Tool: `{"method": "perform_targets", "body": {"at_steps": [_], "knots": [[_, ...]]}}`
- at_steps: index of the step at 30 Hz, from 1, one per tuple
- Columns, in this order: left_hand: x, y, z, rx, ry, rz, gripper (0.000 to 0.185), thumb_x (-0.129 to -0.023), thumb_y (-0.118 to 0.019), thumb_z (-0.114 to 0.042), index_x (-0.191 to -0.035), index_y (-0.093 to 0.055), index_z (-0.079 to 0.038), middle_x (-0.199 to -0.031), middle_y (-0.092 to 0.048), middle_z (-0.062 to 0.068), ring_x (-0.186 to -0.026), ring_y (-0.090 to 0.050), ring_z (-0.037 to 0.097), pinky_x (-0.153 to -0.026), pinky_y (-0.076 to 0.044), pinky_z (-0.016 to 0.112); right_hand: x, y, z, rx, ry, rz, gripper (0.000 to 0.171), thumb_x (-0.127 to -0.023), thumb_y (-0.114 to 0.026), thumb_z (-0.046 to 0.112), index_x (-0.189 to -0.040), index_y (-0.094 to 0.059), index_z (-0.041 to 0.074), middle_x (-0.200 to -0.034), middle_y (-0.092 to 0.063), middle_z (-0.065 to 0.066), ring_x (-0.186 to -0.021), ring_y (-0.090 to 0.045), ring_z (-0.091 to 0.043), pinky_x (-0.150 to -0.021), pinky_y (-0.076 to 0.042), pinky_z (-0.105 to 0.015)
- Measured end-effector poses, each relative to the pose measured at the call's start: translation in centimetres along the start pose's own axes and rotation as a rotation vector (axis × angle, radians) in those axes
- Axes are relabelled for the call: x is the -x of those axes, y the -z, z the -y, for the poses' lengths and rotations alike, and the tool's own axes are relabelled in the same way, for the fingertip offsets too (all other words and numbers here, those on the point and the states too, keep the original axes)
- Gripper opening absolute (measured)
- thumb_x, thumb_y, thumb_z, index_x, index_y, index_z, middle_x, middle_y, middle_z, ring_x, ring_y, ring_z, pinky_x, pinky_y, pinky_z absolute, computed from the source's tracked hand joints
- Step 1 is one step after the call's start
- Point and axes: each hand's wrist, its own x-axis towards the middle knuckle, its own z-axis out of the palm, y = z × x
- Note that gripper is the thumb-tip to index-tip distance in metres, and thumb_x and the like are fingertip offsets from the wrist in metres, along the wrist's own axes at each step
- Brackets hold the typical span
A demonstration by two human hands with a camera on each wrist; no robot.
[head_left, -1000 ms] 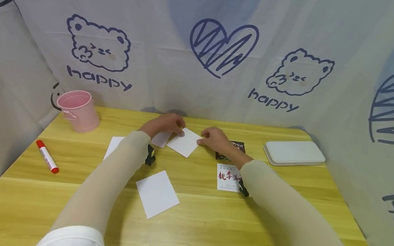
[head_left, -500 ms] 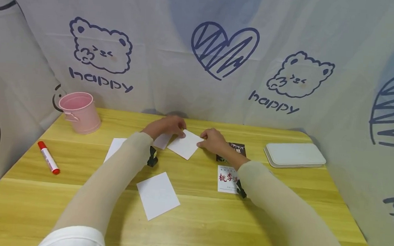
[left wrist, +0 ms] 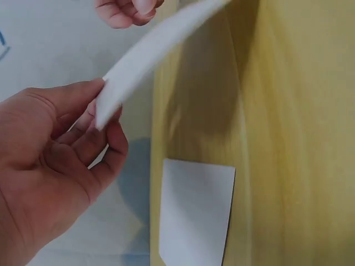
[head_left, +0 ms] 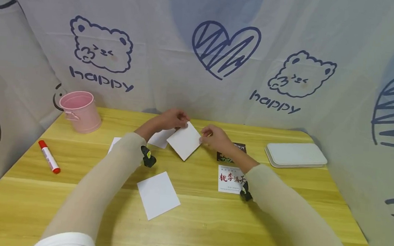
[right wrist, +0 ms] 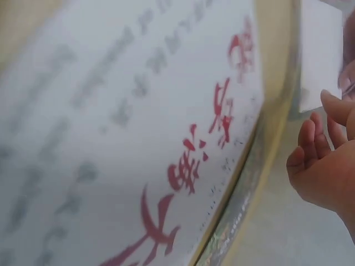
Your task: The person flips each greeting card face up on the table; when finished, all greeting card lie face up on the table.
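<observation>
Lifted off the table [head_left: 279,218] now, white card [head_left: 184,141] pinched by both hands.

Left forearm [head_left: 112,174] hides part of a white card [head_left: 115,143] beside the pink bucket [head_left: 80,110]. Printed card [right wrist: 138,138] blurred, cut off; small text unreadable.

i see a yellow wooden table [head_left: 194,220] with pale cloth walls around it. on it at the far left stands a pink bucket [head_left: 80,110], and nearer along the left edge lies a red-capped marker [head_left: 49,156]. a blank white card [head_left: 158,194] lies near the middle, two more blank cards [head_left: 160,138] farther back. right of centre lie a white card with red characters [head_left: 230,179] and a dark card [head_left: 231,152] just behind it. a flat white case [head_left: 294,154] rests at the far right.
</observation>
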Motion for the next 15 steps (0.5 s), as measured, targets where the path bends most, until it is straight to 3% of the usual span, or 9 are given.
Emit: {"method": "perform_targets", "body": {"at_steps": [5,8,11,15], "knots": [[2.0,-0.4,-0.9,0.119,-0.058,-0.003,0.031,-0.099,-0.064,-0.014,-0.126,-0.062,0.000,-0.111,-0.064,0.014,-0.095,-0.061,0.022,-0.084,-0.053,0.034,1.9,1.1,0.3,-0.039,0.072,0.020,0.027,-0.097,-0.068,0.016,-0.122,-0.062,0.006,-0.115,-0.063,-0.012,-0.098,-0.059,-0.023,-0.080,-0.050,-0.032],[3.3,-1.3,-1.4,0.163,-0.095,-0.011,0.030,-0.098,-0.064,-0.015,-0.126,-0.063,-0.003,-0.114,-0.064,0.013,-0.102,-0.061,0.023,-0.088,-0.055,0.037,3.8,1.6,0.6,-0.087,0.095,0.038,0.026,-0.097,-0.068,0.016,-0.121,-0.063,0.007,-0.117,-0.063,-0.013,-0.097,-0.062,-0.030,-0.086,-0.055,-0.043],[4.9,-2.5,-1.9,0.186,-0.106,-0.009,0.031,-0.098,-0.065,-0.016,-0.127,-0.063,-0.004,-0.114,-0.064,0.012,-0.102,-0.062,0.022,-0.088,-0.055,0.037,6.4,1.7,1.2,-0.123,0.106,0.049,0.025,-0.097,-0.067,0.015,-0.121,-0.064,0.009,-0.116,-0.063,-0.012,-0.092,-0.063,-0.039,-0.082,-0.056,-0.050],[7.5,-4.2,-2.7,0.207,-0.094,0.004,0.033,-0.099,-0.064,-0.017,-0.130,-0.063,-0.006,-0.115,-0.065,0.010,-0.100,-0.064,0.021,-0.089,-0.055,0.036,9.9,1.8,1.9,-0.084,0.132,0.053,0.021,-0.097,-0.068,0.021,-0.118,-0.067,0.017,-0.099,-0.065,-0.011,-0.081,-0.061,-0.041,-0.069,-0.055,-0.036]]}}
